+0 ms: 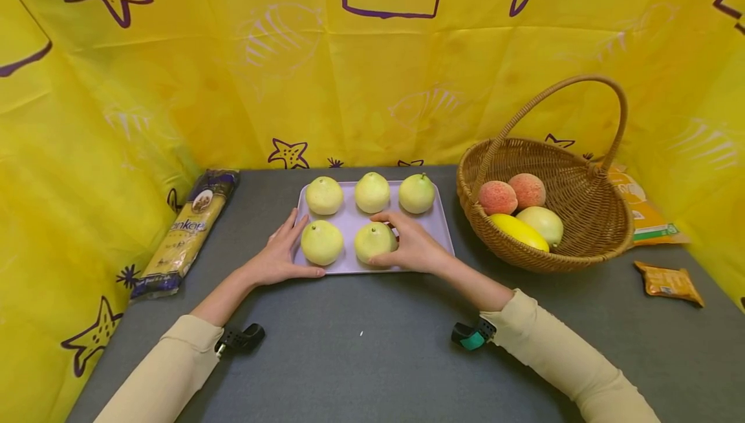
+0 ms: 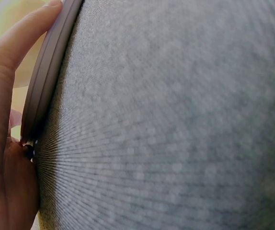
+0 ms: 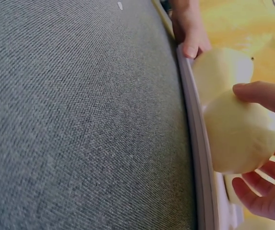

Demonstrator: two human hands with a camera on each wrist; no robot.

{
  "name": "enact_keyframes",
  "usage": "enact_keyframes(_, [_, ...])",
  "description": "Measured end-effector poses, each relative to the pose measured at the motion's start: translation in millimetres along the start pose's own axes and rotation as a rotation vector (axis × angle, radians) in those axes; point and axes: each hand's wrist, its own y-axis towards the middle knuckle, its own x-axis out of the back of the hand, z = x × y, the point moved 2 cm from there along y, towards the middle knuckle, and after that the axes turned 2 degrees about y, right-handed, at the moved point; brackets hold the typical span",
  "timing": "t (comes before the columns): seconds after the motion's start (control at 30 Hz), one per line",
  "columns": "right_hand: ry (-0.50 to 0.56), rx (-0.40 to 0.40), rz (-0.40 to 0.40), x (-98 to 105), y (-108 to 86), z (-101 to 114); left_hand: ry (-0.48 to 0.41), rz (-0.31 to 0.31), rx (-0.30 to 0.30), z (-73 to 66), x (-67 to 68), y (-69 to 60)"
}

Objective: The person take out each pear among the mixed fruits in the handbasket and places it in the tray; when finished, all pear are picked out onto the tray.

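Note:
A shallow lavender tray (image 1: 348,256) holds several pale green, pear-like round fruits with short stems. My right hand (image 1: 416,245) has thumb and fingers curved around the front right fruit (image 1: 372,242), which sits on or just above the tray; I cannot tell which. In the right wrist view the thumb presses one side of this fruit (image 3: 243,134) and the fingertips are close to the other. My left hand (image 1: 283,251) rests at the tray's front left corner, fingers extended along the left side, thumb on the front rim (image 2: 49,72). Beside it sits the front left fruit (image 1: 322,242).
To the right stands a wicker basket (image 1: 593,229) with two peaches (image 1: 498,198), a yellow oblong fruit (image 1: 519,232) and a pale round fruit (image 1: 541,225). An orange packet (image 1: 646,206) lies behind it, a small snack packet (image 1: 669,282) nearer. A pasta bag (image 1: 185,235) lies left.

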Motion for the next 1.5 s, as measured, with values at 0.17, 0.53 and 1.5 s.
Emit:
enact_keyframes(0.17, [0.062,-0.029,-0.003,5,-3.9,0,-0.001,0.0,-0.004,-0.1,-0.8,0.4])
enact_keyframes(0.53, [0.095,-0.017,0.004,37,-22.0,14,0.008,-0.004,-0.011,0.7,-0.3,0.9])
enact_keyframes(1.5, [0.084,-0.048,-0.028,137,-80.8,21,0.001,0.003,-0.003,1.6,-0.3,1.7])
